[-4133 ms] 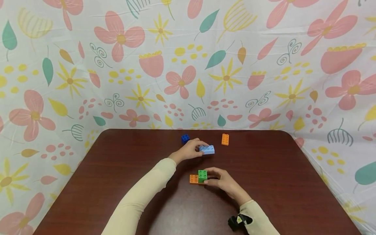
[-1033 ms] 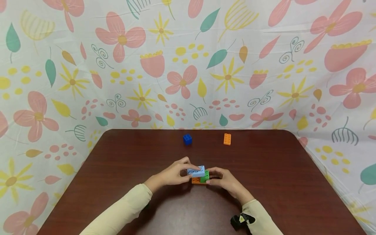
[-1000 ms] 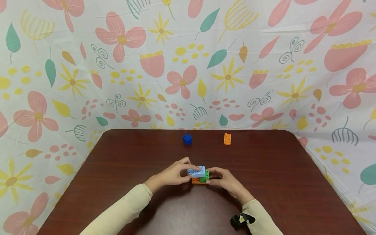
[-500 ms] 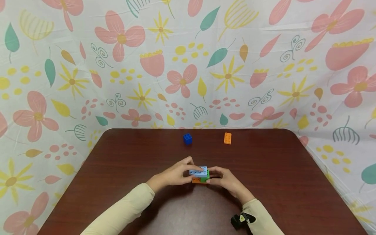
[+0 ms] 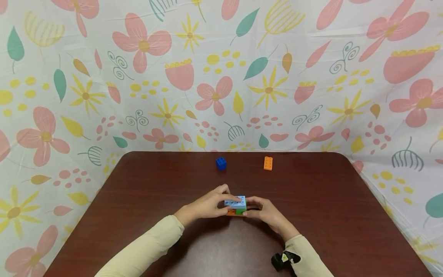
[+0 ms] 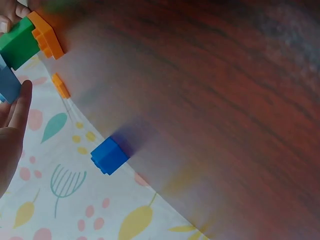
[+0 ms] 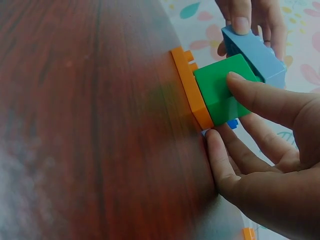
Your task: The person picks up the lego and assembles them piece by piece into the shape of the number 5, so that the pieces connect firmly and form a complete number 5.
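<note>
A dark wooden tabletop (image 5: 138, 215) stands before a flowered cloth backdrop (image 5: 104, 77). Two cream-sleeved arms reach in from the near edge and meet at a small brick stack.

The left hand (image 5: 207, 204) curls its fingers over a light blue brick (image 5: 235, 201), pinching it from its own side. The right hand (image 5: 264, 213) pinches the green brick (image 7: 220, 90) beneath, thumb on one face and fingers under the stack's edge. Lowest lies a thin orange plate (image 7: 190, 87), flat on the wood.

In the right wrist view, the blue brick sits tilted on the green one, its far end raised, so it looks not fully seated. The likely trouble, as a judgement: pressing down while it is skewed could make the studs miss, letting the brick slip sideways or tipping the stack out of the right grip.

The stack lies directly between the two grips, touching both. Beyond the fingertips, well apart, sit a dark blue cube (image 5: 221, 164) and, to its right, a small orange brick (image 5: 268, 163), near the far edge.
</note>
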`<control>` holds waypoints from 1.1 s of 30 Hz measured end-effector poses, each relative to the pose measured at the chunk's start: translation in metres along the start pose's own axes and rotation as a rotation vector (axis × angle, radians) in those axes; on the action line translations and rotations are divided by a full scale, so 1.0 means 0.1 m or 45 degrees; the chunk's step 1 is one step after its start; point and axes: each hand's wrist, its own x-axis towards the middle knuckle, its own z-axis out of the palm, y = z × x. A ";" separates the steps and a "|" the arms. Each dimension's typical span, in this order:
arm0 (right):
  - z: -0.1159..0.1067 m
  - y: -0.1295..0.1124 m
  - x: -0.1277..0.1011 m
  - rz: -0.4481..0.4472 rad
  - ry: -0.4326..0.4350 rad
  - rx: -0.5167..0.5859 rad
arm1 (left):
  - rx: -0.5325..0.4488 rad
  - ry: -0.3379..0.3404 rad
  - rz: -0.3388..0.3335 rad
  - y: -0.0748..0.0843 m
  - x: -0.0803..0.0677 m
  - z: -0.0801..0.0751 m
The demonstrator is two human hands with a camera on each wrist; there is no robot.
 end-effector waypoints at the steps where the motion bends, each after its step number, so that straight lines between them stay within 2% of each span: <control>1: 0.00 0.00 0.00 0.000 0.001 -0.002 | 0.003 -0.002 -0.001 0.00 0.00 0.00; 16: 0.00 -0.01 0.01 -0.001 -0.002 -0.012 | 0.021 -0.057 -0.039 0.03 0.03 -0.02; 24: 0.00 0.01 0.01 0.008 0.001 -0.011 | 0.071 -0.076 -0.017 0.05 0.05 -0.04; 33: 0.00 0.00 0.01 -0.012 -0.003 -0.019 | 0.048 -0.097 -0.052 0.05 0.06 -0.05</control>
